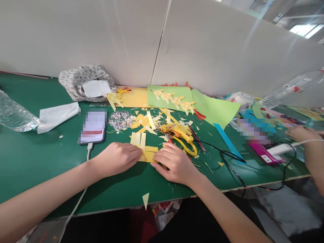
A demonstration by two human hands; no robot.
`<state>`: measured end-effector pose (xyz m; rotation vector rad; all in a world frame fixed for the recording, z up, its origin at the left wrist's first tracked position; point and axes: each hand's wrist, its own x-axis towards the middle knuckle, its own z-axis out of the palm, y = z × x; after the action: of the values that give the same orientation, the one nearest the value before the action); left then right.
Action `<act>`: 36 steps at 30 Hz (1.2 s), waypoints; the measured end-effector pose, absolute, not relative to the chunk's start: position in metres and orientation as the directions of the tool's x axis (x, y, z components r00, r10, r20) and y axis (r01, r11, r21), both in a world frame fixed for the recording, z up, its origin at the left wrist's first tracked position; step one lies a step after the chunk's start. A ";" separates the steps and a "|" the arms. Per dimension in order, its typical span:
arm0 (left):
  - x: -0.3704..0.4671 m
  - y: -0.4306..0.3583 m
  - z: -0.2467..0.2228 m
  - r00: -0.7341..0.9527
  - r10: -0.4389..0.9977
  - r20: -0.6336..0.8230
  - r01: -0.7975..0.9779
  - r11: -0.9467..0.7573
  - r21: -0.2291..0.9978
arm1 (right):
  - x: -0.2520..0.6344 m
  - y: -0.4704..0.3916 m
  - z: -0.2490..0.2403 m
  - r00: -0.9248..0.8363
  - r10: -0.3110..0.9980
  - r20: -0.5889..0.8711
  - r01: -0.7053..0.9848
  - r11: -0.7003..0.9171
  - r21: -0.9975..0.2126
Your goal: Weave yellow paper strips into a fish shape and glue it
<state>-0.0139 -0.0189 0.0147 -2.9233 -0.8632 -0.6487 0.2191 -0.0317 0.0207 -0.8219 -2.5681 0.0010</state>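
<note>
Woven yellow and cream paper strips (pixel 148 156) lie on the green table between my hands, with pale strip ends standing up at the back and yellow ones reaching right. My left hand (pixel 121 158) is closed, its fingertips pressing the left side of the weave. From the right, my right hand (pixel 174 162) grips the yellow strip ends, thumb nearest me and fingers bent over them. Its fingers partly hide that edge. Just beyond stand a yellow hot glue gun (pixel 178 131) and yellow-handled scissors (pixel 186 146) lying together among yellow paper scraps (pixel 145 121).
A plugged-in phone (pixel 93 126) and a round case of googly eyes (pixel 120 119) lie left. Finished woven paper fish (pixel 174 98) rest on green card (pixel 215 106) at the back. Black cable (pixel 227 155) runs right to a magenta power strip (pixel 268 155), near another person's hand (pixel 300 133).
</note>
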 end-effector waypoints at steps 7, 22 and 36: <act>-0.012 -0.028 0.007 0.820 0.397 0.413 0.487 -0.862 -0.138 | 0.202 -0.023 0.015 -0.678 0.589 0.440 0.613 0.783 -0.104; -0.009 -0.024 0.005 0.744 0.497 0.447 0.539 -0.841 0.037 | 0.191 -0.018 0.007 -0.672 0.667 0.321 0.696 0.717 -0.034; -0.009 -0.020 0.006 0.601 0.724 0.338 0.642 -0.690 0.336 | 0.191 -0.021 0.005 -0.686 0.608 0.399 0.637 0.767 -0.073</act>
<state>-0.0090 -0.0196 0.0061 -2.9690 -1.2791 -0.7634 0.1911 -0.0212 0.0048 -0.9464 -2.5592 -0.0993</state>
